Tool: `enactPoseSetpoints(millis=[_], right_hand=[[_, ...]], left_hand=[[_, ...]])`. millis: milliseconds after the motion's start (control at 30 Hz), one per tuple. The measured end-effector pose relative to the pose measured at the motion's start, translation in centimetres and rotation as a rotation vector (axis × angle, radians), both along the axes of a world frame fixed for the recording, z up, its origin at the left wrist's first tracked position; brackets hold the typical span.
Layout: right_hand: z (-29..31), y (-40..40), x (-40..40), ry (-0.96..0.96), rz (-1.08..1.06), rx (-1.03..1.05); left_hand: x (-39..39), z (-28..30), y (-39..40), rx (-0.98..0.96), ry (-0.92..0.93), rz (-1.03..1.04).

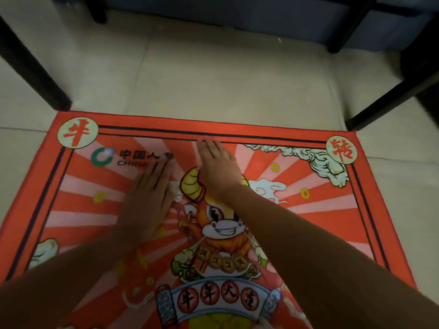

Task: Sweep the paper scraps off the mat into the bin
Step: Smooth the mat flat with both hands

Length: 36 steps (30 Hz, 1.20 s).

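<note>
1. Both hands lie flat on the mat (pixel 308 210), fingers straight and together, holding nothing: the left hand (pixel 148 203) nearer and to the left, the right hand (pixel 217 166) reaching toward the far border.
2. No paper scraps can be made out; small white flecks between the hands may be some, too blurred to tell. The bin is out of view.
3. Scraps would likely be light and flimsy, easily scattered; better herded with the palm edge than pinched.
4. The mat is red-orange with a cartoon ox, lying on the pale tiled floor (pixel 213 79) among dark furniture legs (pixel 33 74).
</note>
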State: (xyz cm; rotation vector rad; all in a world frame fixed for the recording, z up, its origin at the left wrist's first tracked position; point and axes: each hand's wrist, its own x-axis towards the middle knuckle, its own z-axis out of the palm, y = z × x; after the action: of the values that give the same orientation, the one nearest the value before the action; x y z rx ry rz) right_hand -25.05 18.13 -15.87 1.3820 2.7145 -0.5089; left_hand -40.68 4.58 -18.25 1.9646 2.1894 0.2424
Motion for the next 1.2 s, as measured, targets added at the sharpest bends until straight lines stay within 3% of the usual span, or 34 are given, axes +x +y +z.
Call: enactPoseSetpoints(millis=[400, 633, 833, 967, 1100, 1200], right_hand=[[-0.8, 9.2, 18.7, -0.037, -0.397, 0.069], [-1.5, 9.3, 19.7, -0.022, -0.45, 0.106], [-1.8, 11.2, 25.4, 0.12, -0.261, 0.169], [-2.5, 11.7, 27.9, 0.016, -0.452, 0.204], [-2.5, 12.5, 27.7, 0.032, -0.639, 0.192], [-2.4, 12.7, 27.9, 0.019, -0.638, 0.194]], left_hand=[[12.2, -0.7, 13.8, 0.06, 0.072, -0.162], [19.2, -0.7, 18.6, 0.07, 0.039, -0.205], [24.0, -1.2, 19.9, 0.082, 0.052, -0.137], [23.8, -1.4, 19.8, 0.107, 0.075, -0.149], [24.0, -1.3, 19.7, 0.103, 0.075, -0.144], [24.0, -1.0, 20.0, 0.107, 0.072, -0.187]])
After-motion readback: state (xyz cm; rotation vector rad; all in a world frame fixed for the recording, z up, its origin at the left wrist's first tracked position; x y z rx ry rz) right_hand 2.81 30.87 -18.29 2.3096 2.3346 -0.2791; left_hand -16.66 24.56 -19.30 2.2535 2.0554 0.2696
